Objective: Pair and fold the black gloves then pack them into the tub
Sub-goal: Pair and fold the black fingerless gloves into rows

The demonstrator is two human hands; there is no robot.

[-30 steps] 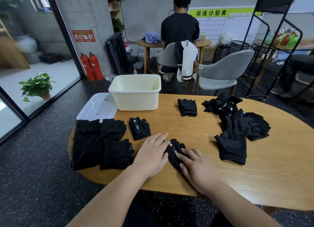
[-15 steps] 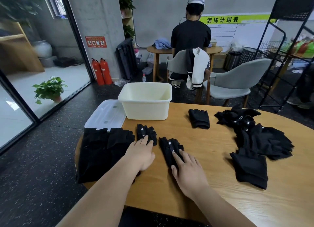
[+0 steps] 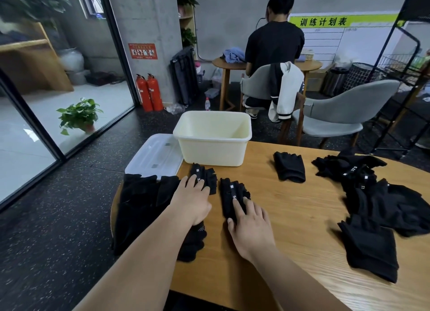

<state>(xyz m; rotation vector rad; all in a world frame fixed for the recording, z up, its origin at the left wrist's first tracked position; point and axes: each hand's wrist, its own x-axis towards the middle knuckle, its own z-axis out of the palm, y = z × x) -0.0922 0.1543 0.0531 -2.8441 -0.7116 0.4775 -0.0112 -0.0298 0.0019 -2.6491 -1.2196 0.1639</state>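
Hands: left hand (image 3: 190, 202) flat, fingers straight, tips resting on a folded glove pair (image 3: 207, 179) just before the cream tub (image 3: 214, 153); right hand (image 3: 252, 224) flat, fingers pressing a second folded pair (image 3: 229, 192). Wooden tabletop (image 3: 295, 222): third folded pair (image 3: 289, 171), loose black gloves (image 3: 381, 201) at right, dark stack (image 3: 139, 206) at left edge, clear lid (image 3: 153, 158) beside tub. Room: red fire extinguishers (image 3: 149, 94), potted plant (image 3: 79, 115), grey chair (image 3: 337, 115), seated person (image 3: 274, 45)
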